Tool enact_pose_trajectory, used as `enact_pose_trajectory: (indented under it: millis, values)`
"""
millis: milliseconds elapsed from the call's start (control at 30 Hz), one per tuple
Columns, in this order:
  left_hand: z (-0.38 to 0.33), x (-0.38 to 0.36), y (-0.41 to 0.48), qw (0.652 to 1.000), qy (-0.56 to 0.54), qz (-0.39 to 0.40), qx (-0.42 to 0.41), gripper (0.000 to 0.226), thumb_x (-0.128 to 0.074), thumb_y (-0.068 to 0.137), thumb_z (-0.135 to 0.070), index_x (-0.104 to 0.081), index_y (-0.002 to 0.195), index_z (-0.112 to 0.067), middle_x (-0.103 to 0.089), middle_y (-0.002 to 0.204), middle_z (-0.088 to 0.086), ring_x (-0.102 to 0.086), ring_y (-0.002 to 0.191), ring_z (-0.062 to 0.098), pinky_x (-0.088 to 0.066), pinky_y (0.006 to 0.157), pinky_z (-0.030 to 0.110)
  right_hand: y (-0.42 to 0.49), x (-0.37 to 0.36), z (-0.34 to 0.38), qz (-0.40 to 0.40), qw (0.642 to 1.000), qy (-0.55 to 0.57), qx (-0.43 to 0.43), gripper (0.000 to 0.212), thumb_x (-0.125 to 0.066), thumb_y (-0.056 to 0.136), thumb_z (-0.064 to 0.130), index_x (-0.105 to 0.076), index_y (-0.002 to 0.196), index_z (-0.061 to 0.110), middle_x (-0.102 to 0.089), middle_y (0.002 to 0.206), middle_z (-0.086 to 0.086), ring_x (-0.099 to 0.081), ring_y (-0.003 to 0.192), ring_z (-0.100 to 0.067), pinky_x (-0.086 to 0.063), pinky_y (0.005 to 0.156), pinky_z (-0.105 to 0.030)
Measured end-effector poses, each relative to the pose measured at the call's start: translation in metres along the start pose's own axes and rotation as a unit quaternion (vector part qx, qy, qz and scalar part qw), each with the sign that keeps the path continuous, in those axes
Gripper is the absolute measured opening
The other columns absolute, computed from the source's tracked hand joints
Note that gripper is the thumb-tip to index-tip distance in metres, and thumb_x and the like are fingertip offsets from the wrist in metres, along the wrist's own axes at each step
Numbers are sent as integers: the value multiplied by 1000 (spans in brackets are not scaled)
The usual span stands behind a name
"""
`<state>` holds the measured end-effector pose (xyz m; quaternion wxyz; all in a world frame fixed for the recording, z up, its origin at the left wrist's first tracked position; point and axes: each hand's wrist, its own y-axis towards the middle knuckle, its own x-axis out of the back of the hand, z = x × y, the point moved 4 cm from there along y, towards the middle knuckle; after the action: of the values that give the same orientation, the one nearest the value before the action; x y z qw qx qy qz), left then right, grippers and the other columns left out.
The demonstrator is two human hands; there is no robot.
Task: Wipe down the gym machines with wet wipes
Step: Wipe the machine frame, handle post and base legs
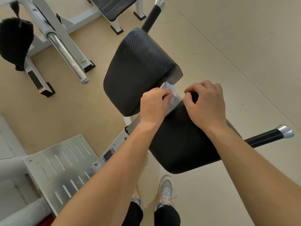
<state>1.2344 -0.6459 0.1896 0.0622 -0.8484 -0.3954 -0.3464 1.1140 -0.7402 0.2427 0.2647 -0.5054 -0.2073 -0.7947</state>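
A gym machine with two black padded cushions fills the middle: a far pad point(140, 69) and a near pad point(182, 144). In the gap between them my left hand point(154, 105) pinches a crumpled white wet wipe point(172, 95). My right hand point(205, 105) hovers at the near pad's far edge with fingers curled, thumb and forefinger close to a small dark part there. Whether it holds anything is not visible. Most of the wipe is hidden by my left fingers.
Black handles with silver caps stick out at the far end point(153, 13) and to the right point(270, 136). A slotted metal footplate point(61, 167) lies lower left. Another white machine with a chrome bar point(68, 57) stands upper left. My shoes point(166, 193) are below the near pad.
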Motion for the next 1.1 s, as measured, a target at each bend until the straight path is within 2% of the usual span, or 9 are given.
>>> enact_pose_trajectory:
  millis: [133,333,467,567,667,767,900,1000,1100]
  values:
    - [-1,-3,-2,996,18,70,-54,15,-78,86,-24,-80,98,-16,-75,90,-1,-67,81,9,-58,79,31,0,1,0,0,1000,-2,3,22,-52,97,31,-70,105,20,-64,110,-3,-37,98,-12,-33,79,-25]
    - [0,-3,4,999,29,-40,-3,11,-75,89,-20,-79,95,-11,-75,83,1,-68,74,12,-56,73,24,1,-2,-3,0,1000,1,6,22,-52,97,32,-69,105,20,-64,111,-2,-38,100,-12,-33,79,-24]
    - [14,-3,-9,999,42,-24,1,14,-74,90,-22,-79,98,-12,-74,86,0,-67,76,11,-54,73,20,-1,-1,-2,-7,1000,-10,17,24,-51,98,32,-70,104,19,-64,110,-3,-39,99,-14,-36,79,-26]
    - [21,-3,-17,999,46,-13,4,15,-73,91,-22,-79,100,-12,-72,88,0,-64,79,9,-47,74,14,-3,0,3,-17,997,-59,44,27,-48,97,31,-71,103,18,-65,108,-6,-48,98,-23,-37,77,-28]
    - [29,-3,-28,999,39,-5,29,17,-72,92,-24,-78,103,-13,-72,91,-2,-63,83,8,-50,79,17,-1,-1,9,-8,995,-87,51,23,-52,96,28,-72,102,18,-65,108,-6,-51,99,-26,-43,77,-34]
    - [42,-1,-34,996,32,-24,83,18,-71,92,-26,-78,104,-15,-74,95,-2,-66,86,8,-54,85,20,4,-2,15,-3,992,-106,62,21,-54,95,28,-72,100,19,-65,108,-6,-51,99,-27,-40,78,-35]
    - [40,-4,-32,988,13,-67,140,18,-71,92,-25,-78,104,-15,-75,96,-2,-67,89,8,-45,87,12,7,-7,19,6,992,-110,65,20,-55,94,26,-73,99,18,-66,107,-7,-51,101,-28,-34,78,-32]
    - [39,-5,-41,996,-3,-9,91,16,-73,90,-22,-79,102,-15,-76,95,-2,-67,88,8,-52,87,19,6,-10,18,7,991,-116,61,21,-54,94,27,-72,100,18,-67,107,-6,-50,101,-29,-39,78,-35]
    - [46,-3,-46,997,-4,70,39,12,-74,89,-21,-80,99,-16,-76,94,-3,-68,87,7,-57,87,29,6,-11,18,9,991,-123,52,22,-54,95,29,-72,101,18,-67,109,-6,-50,103,-28,-36,79,-32]
